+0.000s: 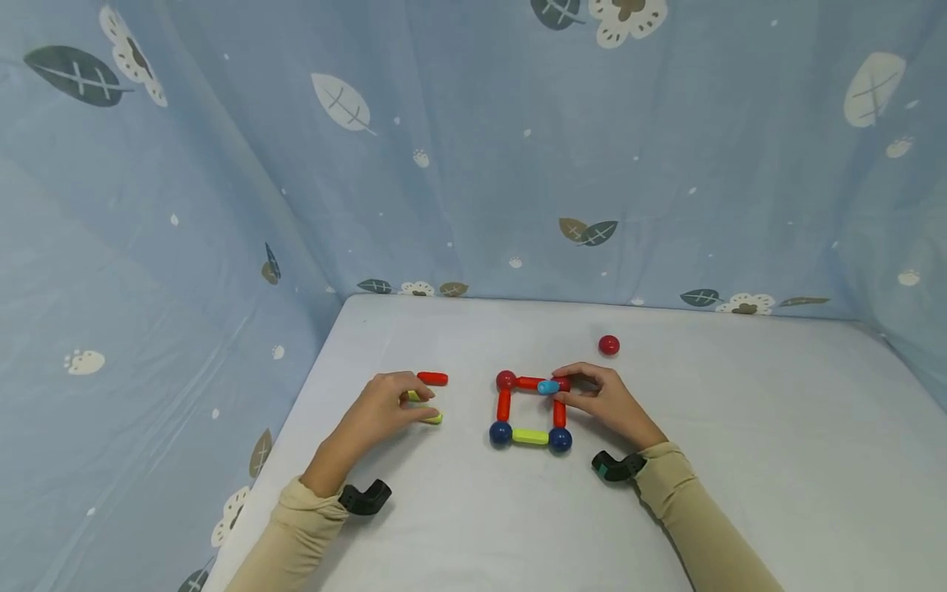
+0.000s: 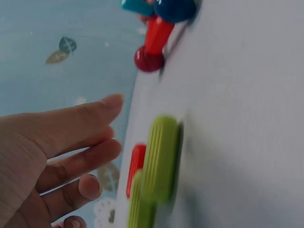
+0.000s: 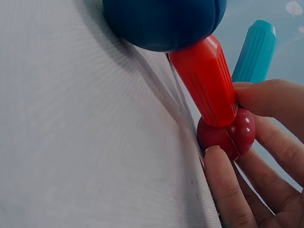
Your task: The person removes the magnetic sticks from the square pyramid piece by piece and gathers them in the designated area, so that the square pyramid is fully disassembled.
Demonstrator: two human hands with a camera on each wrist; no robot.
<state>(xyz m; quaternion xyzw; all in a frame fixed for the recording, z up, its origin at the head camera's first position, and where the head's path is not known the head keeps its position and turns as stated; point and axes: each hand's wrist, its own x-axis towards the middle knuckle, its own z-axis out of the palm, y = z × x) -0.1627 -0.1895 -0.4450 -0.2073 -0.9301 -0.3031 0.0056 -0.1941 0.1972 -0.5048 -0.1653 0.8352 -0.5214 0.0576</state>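
A square of rods and balls lies on the white table. Its near corners are blue balls (image 1: 501, 433), joined by a yellow-green rod (image 1: 530, 437); red rods (image 1: 504, 405) form the other sides. At the far right corner, my right hand (image 1: 610, 403) holds a red ball (image 3: 244, 128) between thumb and fingers. From that ball a light blue rod (image 3: 256, 52) sticks up. My left hand (image 1: 385, 407) hovers over two loose yellow-green rods (image 2: 160, 159), thumb and fingers apart, with nothing between them. Just beyond them lies a loose red rod (image 1: 432, 378).
A loose red ball (image 1: 609, 344) sits beyond my right hand, toward the table's back edge. Behind and left of the white table (image 1: 777, 427) hangs a blue curtain (image 1: 473, 164) with leaf prints. Each wrist carries a black camera mount (image 1: 366, 497).
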